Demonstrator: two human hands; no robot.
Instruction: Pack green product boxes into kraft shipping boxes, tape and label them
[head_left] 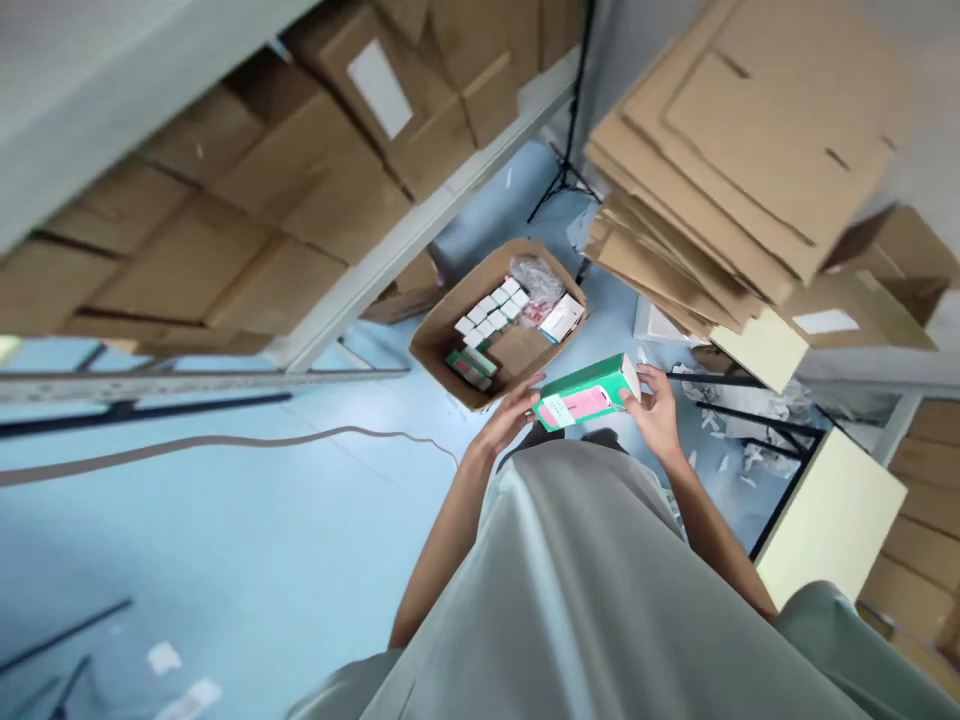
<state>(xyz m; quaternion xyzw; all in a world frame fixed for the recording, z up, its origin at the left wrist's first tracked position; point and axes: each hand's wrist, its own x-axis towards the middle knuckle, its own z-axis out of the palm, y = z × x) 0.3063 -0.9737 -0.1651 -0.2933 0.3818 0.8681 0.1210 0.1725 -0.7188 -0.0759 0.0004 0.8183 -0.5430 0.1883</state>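
Observation:
Between my two hands I hold a long green product box [583,396] with a pink picture and a white end. My left hand [510,416] grips its left end, fingers over the top edge. At the white right end, my right hand [654,408] is closed around the corner, thumb on the front. Just beyond the box, an open cardboard carton [441,366] stands on the floor. Inside are rows of small white boxes [491,314], green boxes [470,367] at the near corner, clear plastic wrap [535,284] and a white and blue box [562,317].
Shelves with brown cartons [300,170] run along the upper left. Flattened cardboard [750,130] is stacked high at the upper right. A pale board [832,515] and black metal bars [780,420] stand on the right. A cable [225,440] crosses the blue floor [247,540].

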